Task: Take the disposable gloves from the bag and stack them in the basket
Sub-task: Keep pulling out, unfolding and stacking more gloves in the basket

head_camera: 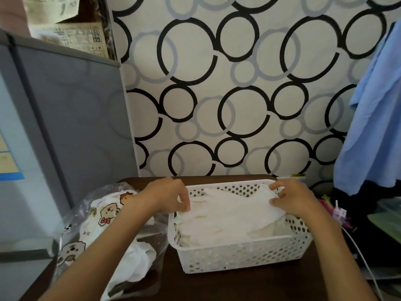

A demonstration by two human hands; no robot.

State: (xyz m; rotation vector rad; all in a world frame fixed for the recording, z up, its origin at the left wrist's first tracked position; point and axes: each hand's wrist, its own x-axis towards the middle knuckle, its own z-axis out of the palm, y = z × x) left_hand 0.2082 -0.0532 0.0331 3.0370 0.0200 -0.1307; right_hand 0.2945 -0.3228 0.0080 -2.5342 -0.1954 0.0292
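Note:
A white perforated basket stands on the dark table and holds a pile of translucent white disposable gloves. One glove lies spread across the top of that pile. My left hand pinches its left edge at the basket's left rim. Over the far right corner, my right hand pinches the glove's right edge between thumb and fingers. To the left of the basket lies a clear plastic bag printed with cartoon figures, with more crumpled gloves inside, partly hidden under my left forearm.
A grey cabinet rises at the left beside the bag. The circle-patterned wall is close behind the table. Blue cloth hangs at the right, with pink clutter and a white cable below it.

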